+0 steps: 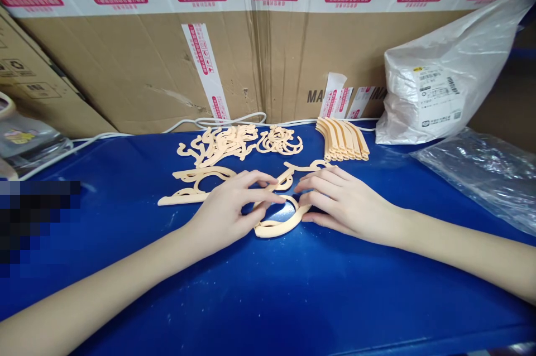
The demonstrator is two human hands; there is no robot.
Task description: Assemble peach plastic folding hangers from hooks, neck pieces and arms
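A beige plastic folding clothes hanger point(278, 230) lies on the blue table, its curved arms making a loop and its hook point(315, 165) pointing away from me. On the loop's left side, my left hand point(234, 202) grips it, thumb and fingertips bent over the arm. My right hand point(345, 200) has its fingers and thumb at the right side of the same hanger, closed against its edge. The fingers partly cover the hanger's middle. Just left of my left hand lie other beige hanger pieces point(184, 197), some tucked behind the hand.
Behind the hands lie a heap of hooked pieces point(228, 144), a pile of curved rings point(280, 141) and a stack of curved arms point(342, 141). A white cable point(196, 121) runs along the cardboard boxes point(146, 66). To the right are a white bag point(444, 77) and clear plastic point(481, 172).
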